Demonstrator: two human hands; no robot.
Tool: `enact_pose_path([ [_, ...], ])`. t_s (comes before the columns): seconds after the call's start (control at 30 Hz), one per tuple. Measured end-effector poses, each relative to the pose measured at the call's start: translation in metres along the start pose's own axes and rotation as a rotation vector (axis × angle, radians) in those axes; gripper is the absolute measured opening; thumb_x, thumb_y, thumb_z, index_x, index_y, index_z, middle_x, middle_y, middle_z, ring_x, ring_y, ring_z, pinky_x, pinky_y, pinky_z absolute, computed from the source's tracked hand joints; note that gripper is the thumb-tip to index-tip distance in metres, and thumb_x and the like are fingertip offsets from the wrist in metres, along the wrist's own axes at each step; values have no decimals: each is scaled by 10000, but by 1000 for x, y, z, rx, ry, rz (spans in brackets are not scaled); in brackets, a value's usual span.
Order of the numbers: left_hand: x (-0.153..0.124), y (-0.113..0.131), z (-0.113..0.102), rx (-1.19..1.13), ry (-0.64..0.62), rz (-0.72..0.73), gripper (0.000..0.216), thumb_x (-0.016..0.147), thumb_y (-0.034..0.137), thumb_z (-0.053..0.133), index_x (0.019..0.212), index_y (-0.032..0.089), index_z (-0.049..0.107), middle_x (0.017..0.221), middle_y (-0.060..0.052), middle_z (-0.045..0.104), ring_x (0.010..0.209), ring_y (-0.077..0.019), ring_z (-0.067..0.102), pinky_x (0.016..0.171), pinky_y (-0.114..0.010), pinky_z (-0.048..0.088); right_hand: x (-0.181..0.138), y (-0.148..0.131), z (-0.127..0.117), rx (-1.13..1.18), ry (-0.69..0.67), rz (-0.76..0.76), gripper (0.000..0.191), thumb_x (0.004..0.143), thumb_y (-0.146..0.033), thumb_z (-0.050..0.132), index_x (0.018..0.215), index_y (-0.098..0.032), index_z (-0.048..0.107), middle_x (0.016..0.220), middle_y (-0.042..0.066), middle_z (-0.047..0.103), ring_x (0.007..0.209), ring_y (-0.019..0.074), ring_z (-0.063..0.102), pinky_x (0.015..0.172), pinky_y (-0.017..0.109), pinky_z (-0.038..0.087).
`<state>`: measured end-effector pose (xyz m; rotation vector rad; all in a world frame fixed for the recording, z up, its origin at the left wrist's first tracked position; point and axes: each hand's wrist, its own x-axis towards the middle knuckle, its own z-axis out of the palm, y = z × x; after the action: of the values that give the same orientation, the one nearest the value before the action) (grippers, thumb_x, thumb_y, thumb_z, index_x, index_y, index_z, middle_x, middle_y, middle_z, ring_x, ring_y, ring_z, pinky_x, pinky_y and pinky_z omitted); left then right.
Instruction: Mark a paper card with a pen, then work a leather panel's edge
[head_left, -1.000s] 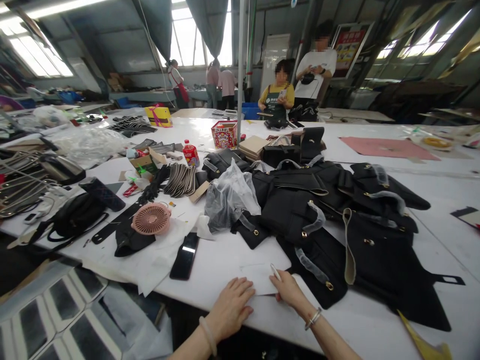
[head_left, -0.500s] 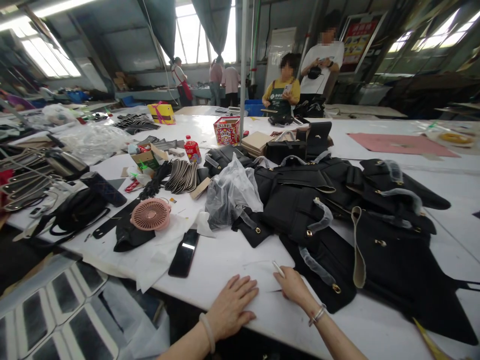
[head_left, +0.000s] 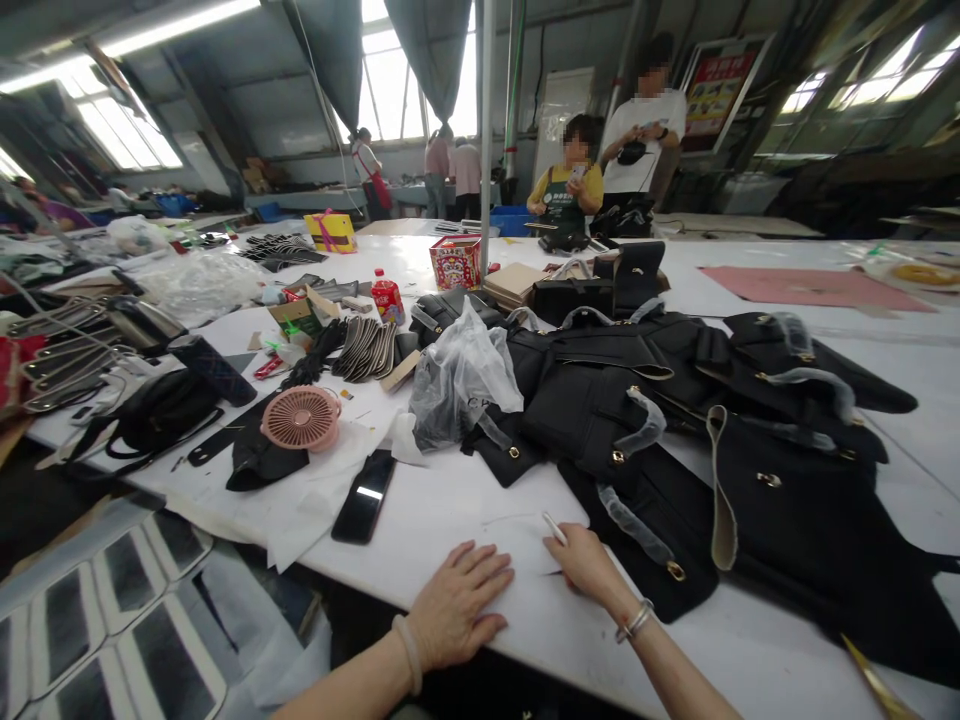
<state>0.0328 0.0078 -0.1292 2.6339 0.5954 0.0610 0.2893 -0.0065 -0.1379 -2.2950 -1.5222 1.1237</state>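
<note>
The left hand lies spread flat, pinning the white sheet while the right hand pinches a pen on it.

Long white table, bright windows, perhaps grey curtains

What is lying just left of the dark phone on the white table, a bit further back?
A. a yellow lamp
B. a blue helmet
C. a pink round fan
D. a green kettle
C: a pink round fan lies face up just beyond and to the left of the dark phone on the white table.
</note>
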Motion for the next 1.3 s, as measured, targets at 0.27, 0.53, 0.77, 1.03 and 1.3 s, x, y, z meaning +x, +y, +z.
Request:
enact_pose_path([
  [0.27, -4, 2, 8, 48, 92, 29, 531, 951, 426, 486, 1454, 296, 376, 1497, -7, 454, 1363, -264, 398, 1162, -461, 226, -4, -6, -7, -97, -24, -13, 362, 955, -468, 512, 815, -151, 618, 647, -37, 599, 565, 116, 578, 621, 292, 509],
  [0.53, -8, -2, 29, 135, 200, 67, 456, 979, 467, 418, 1392, 278, 464, 1454, -17, 505, 1345, -234, 414, 1150, -425, 243, -43, -13, -26, -141, 157, -97, 305, 864, -451, 629, 836, -148, 626, 883, 57, 644, 822, 184, 604, 756, 350, 481],
  [0.77, -12, 2, 36, 216, 293, 98, 396, 966, 410, 455, 1322, 255, 529, 1395, -32, 560, 1290, -228, 469, 1108, -405, 305, -161, 7, -37, 204, 149, -57, 519, 851, -668, 485, 722, -174, 583, 406, -59, 390, 352, 85, 316, 372, 224, 212],
  [1.03, -13, -5, 44, 205, 317, 120, 401, 976, 410, 424, 1322, 237, 526, 1398, -50, 550, 1309, -229, 445, 1112, -414, 286, -258, 71, -22, 681, 311, 62, 735, 793, -855, 214, 506, -212, 424, 389, -59, 307, 351, 71, 259, 386, 219, 226],
  [1.3, -15, -5, 42, 230, 349, 130, 393, 956, 418, 449, 1306, 262, 537, 1372, -31, 572, 1284, -225, 471, 1090, -396, 317, -281, 108, -3, 1123, 427, 140, 723, 715, -836, 480, 391, -201, 360, 386, -55, 258, 343, 59, 194, 371, 221, 176],
])
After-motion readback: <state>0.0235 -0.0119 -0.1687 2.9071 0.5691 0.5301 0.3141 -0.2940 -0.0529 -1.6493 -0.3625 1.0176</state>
